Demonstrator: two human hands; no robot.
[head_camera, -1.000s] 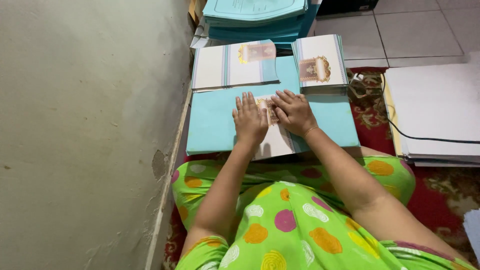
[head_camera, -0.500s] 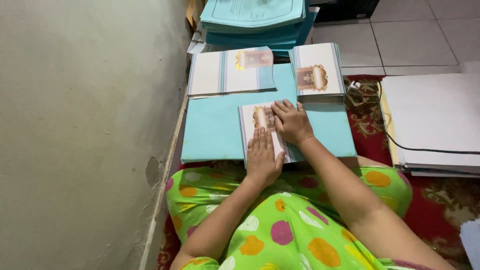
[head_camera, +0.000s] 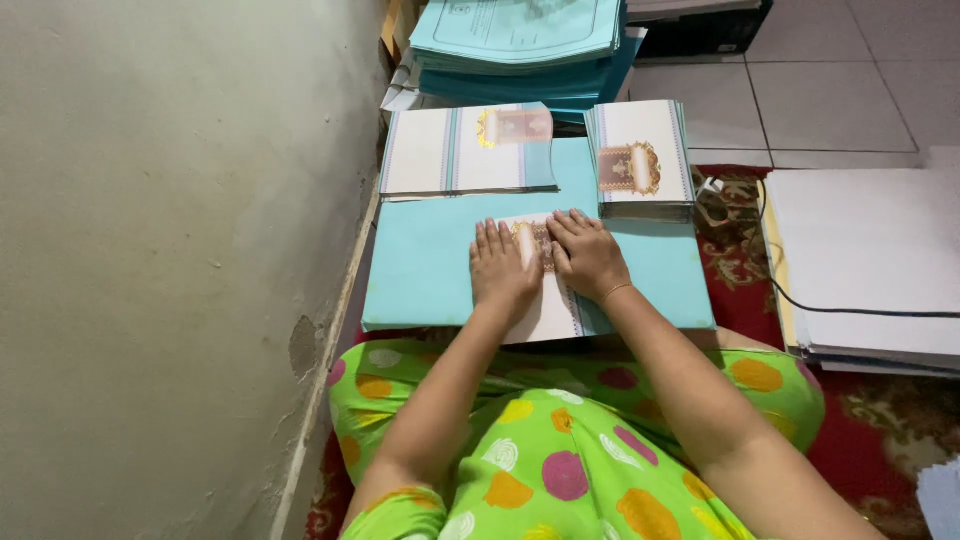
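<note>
Turquoise board (head_camera: 430, 270) by grey wall, left hand (head_camera: 503, 268) and right hand (head_camera: 587, 255) spread flat on cream card (head_camera: 548, 310), card stack (head_camera: 640, 160) beyond

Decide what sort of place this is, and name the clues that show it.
Probably a room at home used for hand-folding printed cards: the person sits on a patterned red rug beside a bare wall, with stacks of teal paper and folded cards on the tiled floor.

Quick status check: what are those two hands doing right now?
Left hand and right hand flat on folded card. Card on teal board. Nothing obstructing.
</note>
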